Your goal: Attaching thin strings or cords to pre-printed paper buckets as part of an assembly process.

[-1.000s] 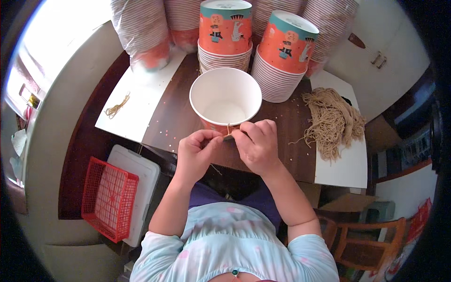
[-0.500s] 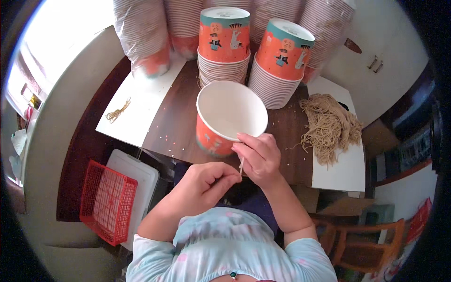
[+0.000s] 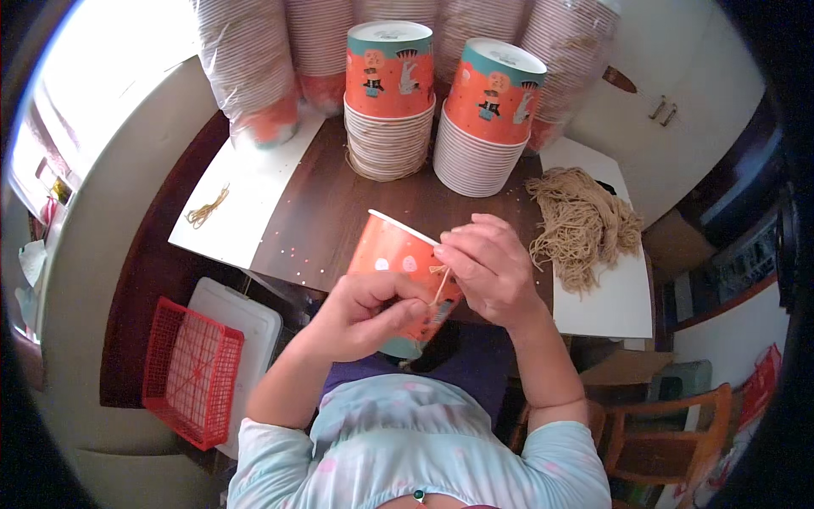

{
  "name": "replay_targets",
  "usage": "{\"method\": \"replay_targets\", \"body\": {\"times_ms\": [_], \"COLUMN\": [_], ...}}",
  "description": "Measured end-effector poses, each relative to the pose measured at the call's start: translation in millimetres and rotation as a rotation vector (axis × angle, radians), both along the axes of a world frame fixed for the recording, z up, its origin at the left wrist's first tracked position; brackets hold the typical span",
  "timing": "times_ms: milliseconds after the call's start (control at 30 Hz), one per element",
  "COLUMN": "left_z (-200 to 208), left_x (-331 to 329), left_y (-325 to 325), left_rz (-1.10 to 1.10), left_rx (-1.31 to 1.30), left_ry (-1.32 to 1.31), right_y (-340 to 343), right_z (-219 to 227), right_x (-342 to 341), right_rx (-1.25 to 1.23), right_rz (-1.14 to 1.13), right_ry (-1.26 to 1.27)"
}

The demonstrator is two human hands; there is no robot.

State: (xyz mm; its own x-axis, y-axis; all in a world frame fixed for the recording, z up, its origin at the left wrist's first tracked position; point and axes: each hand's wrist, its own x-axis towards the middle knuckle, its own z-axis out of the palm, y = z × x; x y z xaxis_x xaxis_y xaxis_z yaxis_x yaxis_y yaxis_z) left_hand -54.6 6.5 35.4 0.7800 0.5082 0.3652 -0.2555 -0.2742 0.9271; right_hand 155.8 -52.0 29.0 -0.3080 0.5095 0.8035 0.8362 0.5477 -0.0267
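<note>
Over the near edge of the dark wooden tabletop [image 3: 339,212], a single orange paper cup [image 3: 393,259] lies tipped on its side between the two hands. Long axis runs from upper left to lower right: white rim up and to the left, toward the stacks; base down toward the person's lap, hidden behind the hands.

Left hand [image 3: 366,316]: comes in from lower left, fingers curled in under the cup's lower wall, thumb across the top of the fist; grip is closed against the cup's side. Whether it also pinches the string cannot be told.

Right hand [image 3: 490,270]: comes in from lower right, back of hand up, fingers bent down over the cup's right side. Thumb and forefinger are pinched together on a thin tan string [image 3: 441,284], which runs down the cup wall between the two hands.

Count:
- upright stacks of nested paper cups with an orange printed cup on top: 2, left stack [image 3: 390,102] and right stack [image 3: 487,119], side by side behind the held cup.
- sleeves of cups wrapped in clear plastic [image 3: 250,76] along the far edge: at least 4, partly cut off by the frame.
- bundle of tan strings [image 3: 581,222]: 1, on a white sheet [image 3: 606,301] to the right, near the right hand.
- small loose string piece [image 3: 208,208]: 1, on a second white sheet [image 3: 246,204] to the left.
- red mesh basket [image 3: 191,373]: 1, below the tabletop at left, beside a white lidded box [image 3: 242,318].
</note>
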Motion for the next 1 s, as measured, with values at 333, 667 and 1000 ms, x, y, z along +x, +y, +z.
{"method": "replay_targets", "body": {"times_ms": [333,667,1000], "left_z": [-35.3,-51.7,-14.6], "left_x": [39.8,29.4,37.5], "left_y": [-30.0,-28.6,-37.7], "left_rz": [0.199,0.065,0.070], "left_rx": [0.508,-0.129,0.038], "left_ry": [-0.319,0.091,0.109], "right_y": [-24.0,-2.6,-33.5], "right_z": [-15.5,-46.4,-59.8], "right_x": [-18.5,46.5,3.7], "right_rx": [0.227,0.171,0.075], "right_rz": [-0.093,0.068,-0.174], "right_ry": [0.206,-0.275,0.141]}}
